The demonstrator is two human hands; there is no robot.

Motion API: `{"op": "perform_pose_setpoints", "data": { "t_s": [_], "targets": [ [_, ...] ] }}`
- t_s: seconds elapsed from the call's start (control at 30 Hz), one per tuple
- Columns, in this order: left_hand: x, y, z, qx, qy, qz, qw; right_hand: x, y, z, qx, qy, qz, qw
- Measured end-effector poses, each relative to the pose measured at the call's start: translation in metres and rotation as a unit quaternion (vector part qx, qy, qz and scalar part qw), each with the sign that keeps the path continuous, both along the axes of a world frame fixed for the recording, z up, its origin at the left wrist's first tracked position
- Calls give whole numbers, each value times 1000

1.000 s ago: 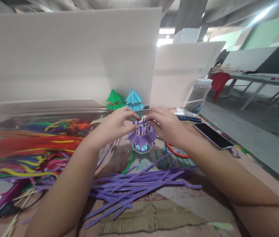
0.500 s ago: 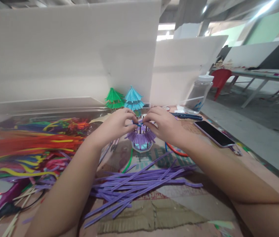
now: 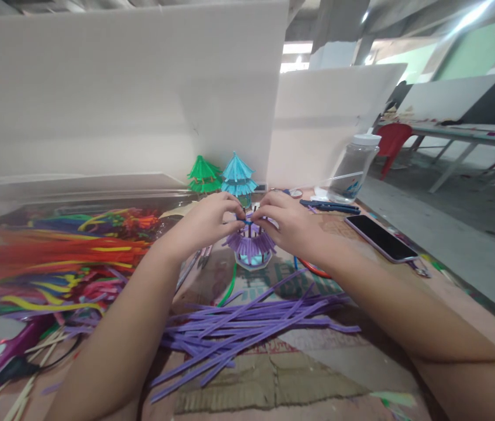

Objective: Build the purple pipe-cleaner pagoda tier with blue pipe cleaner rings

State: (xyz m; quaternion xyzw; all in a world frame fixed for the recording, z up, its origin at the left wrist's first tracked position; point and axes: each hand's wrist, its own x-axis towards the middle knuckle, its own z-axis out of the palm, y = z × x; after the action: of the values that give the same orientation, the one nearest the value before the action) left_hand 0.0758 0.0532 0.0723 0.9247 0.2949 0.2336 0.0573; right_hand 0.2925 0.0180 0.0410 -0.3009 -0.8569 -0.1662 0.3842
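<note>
Head view, purple model (image 3: 252, 245) between hands (image 3: 207, 222) (image 3: 290, 223); seemingly touching both

We could reach along the cardboard (image 3: 229, 389) in front of the purple strips (image 3: 247, 324); behind the purple model (image 3: 252, 244), the green tower (image 3: 203, 169) and blue tower (image 3: 237, 171) block us, while the phone (image 3: 381, 238) and bottle (image 3: 352, 169) narrow our right side.

On the table (image 3: 444, 289), the model pavilion (image 3: 251, 247) stands between my left hand (image 3: 206, 225) and right hand (image 3: 293, 225), loose strips (image 3: 238, 330) before it, two roofed models (image 3: 238, 171) behind, phone (image 3: 378, 237) and bottle (image 3: 352, 169) right, heaped pipe cleaners (image 3: 67, 254) left.
</note>
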Motion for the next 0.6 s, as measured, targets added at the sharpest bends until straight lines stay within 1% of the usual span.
{"op": "perform_pose_setpoints", "data": {
  "t_s": [0.2,0.43,0.6],
  "targets": [
    [-1,1,0,-1,-1,1,1000,-1,0,1,-16,16,-7,1000],
    [-1,1,-1,-4,2,4,1000,-2,-1,2,-23,4,-18,1000],
    [-1,2,-1,0,4,4,1000,-2,-2,1,1,-23,-22,1000]
  ]
}}
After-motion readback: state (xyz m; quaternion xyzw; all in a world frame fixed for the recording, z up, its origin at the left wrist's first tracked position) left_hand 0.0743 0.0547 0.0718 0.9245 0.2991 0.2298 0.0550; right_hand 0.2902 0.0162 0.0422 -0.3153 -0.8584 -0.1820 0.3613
